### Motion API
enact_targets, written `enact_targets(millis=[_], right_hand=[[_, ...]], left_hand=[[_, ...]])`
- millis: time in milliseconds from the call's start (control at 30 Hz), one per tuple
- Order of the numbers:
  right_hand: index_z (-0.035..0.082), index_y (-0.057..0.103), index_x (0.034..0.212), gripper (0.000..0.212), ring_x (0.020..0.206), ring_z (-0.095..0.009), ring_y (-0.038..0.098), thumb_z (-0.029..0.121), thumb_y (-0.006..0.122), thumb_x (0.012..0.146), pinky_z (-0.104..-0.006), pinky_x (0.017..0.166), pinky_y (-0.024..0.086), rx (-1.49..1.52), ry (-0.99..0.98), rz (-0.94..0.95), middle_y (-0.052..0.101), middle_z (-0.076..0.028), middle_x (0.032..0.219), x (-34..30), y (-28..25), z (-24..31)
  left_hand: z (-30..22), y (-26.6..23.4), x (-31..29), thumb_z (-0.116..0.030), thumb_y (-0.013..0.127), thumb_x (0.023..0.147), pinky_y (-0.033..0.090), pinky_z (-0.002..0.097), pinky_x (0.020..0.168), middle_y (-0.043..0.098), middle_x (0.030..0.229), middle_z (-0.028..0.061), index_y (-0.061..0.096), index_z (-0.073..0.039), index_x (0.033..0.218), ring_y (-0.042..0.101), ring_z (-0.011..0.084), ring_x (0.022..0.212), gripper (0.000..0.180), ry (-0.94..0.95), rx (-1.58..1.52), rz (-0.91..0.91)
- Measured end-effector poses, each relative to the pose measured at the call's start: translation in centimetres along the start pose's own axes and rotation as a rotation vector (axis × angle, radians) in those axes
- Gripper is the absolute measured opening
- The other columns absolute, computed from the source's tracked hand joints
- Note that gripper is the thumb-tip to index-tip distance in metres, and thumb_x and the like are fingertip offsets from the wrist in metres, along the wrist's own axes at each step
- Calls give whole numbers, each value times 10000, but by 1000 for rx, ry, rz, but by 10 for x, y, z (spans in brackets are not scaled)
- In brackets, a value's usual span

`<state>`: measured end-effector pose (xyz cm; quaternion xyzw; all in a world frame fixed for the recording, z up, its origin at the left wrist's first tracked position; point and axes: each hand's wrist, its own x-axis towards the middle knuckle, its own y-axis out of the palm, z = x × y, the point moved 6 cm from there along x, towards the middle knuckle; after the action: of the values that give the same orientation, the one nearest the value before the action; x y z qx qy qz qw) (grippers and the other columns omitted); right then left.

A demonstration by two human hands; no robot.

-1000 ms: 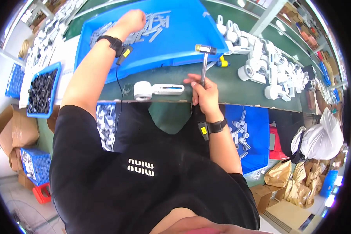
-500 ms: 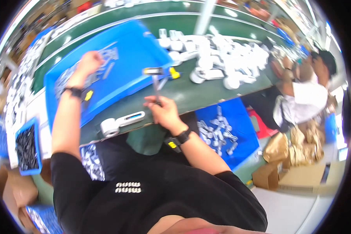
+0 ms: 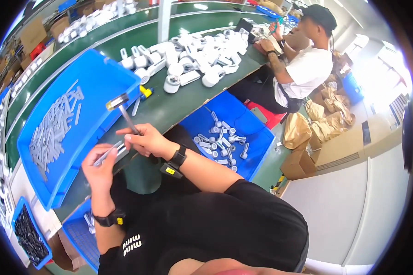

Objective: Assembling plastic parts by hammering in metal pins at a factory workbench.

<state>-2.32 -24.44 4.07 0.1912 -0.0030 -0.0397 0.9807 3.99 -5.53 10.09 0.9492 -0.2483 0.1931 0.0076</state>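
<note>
My right hand [image 3: 149, 141] is wrapped round the handle of a small hammer [image 3: 118, 101], its head raised towards the blue tray. Close beside it, at the bench edge, my left hand [image 3: 99, 167] is closed on a thin grey strip [image 3: 108, 153]. A pale slotted part lies at these fingers, mostly hidden by both hands. Many similar grey strips [image 3: 55, 126] are heaped inside the large blue tray [image 3: 106, 82] beyond my left hand. A yellow-and-black tool [image 3: 145, 93] rests by the tray's right corner.
White round-headed parts [image 3: 192, 57] are piled along the green bench. Below its edge, a blue bin [image 3: 257, 149] holds similar parts. A co-worker [image 3: 307, 68] sits at the right. A small blue tray [image 3: 48, 256] with black pieces stands at lower left, and cardboard boxes [image 3: 303, 160] at right.
My left hand has come out of the large blue tray to the bench edge beside my right hand. The hammer stays in my right hand. The whole view has swung right.
</note>
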Motion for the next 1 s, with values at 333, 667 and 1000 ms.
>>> enact_targets(millis=[333,667,1000], right_hand=[[17,764,1027,140,513,-53,537,155,742,1031,-235,445,399,-388,-98,-428,714,-4,753,-12,21,22],[6,768,1005,143,505,-26,504,149,764,1012,-226,457,359,-658,-48,-281,729,-5,727,17,30,10],[-15,780,1002,191,558,-43,572,174,799,982,-237,511,418,-635,103,-307,714,-8,703,12,21,-1]], left_hand=[[-25,-22,-16,-275,922,784,422,483,1024,745,1042,65,762,-94,1120,688,290,1045,413,307,856,-116],[16,-38,-30,-216,894,806,478,463,990,766,1040,84,724,-79,1175,685,305,1015,429,226,783,-8],[31,-40,-35,-220,907,804,532,456,890,747,933,80,708,-83,1137,688,309,932,412,306,716,-75]])
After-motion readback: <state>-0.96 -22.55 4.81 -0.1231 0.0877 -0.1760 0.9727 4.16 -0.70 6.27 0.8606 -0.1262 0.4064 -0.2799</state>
